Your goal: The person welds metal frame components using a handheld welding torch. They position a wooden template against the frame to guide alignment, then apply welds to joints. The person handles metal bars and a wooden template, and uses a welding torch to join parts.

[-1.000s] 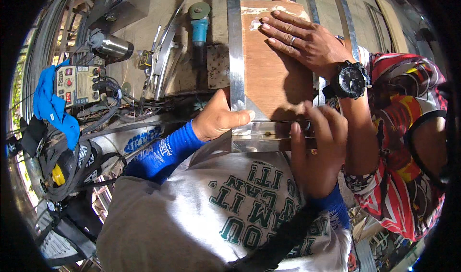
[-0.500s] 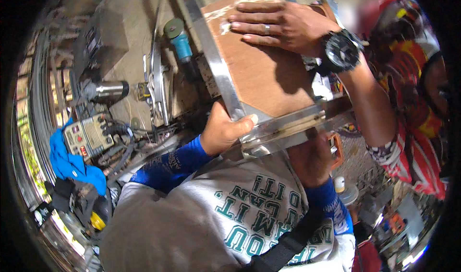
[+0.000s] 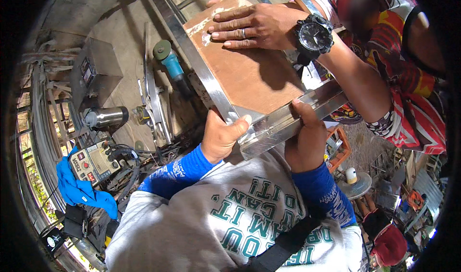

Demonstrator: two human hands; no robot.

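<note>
A shiny metal frame (image 3: 207, 75) holds a brown plywood panel (image 3: 254, 82) with pale smears near its far end. My left hand (image 3: 221, 136) is closed round the frame's near left corner, its thumb on top beside a small grey corner piece. At the near bar, my right hand (image 3: 307, 140) grips from below with the thumb over the upper edge; its other fingers are hidden. A co-worker's hand (image 3: 252, 28), with a ring and a black wristwatch (image 3: 314, 36), lies flat on the panel's far part. Fingertips of another hand show at the panel's far edge.
Left of the frame lie a teal angle grinder (image 3: 172, 65), thin metal strips (image 3: 154, 97), a steel tumbler (image 3: 109, 117) and a metal box (image 3: 96, 75). A welding machine (image 3: 96, 162) sits by blue cloth (image 3: 89, 188). An orange crate (image 3: 342, 145) and fan (image 3: 356, 185) stand right.
My right hand has come up, and its thumb now rests over the near bar. The frame's right side has risen slightly in view. The co-worker's hand stays on the panel.
</note>
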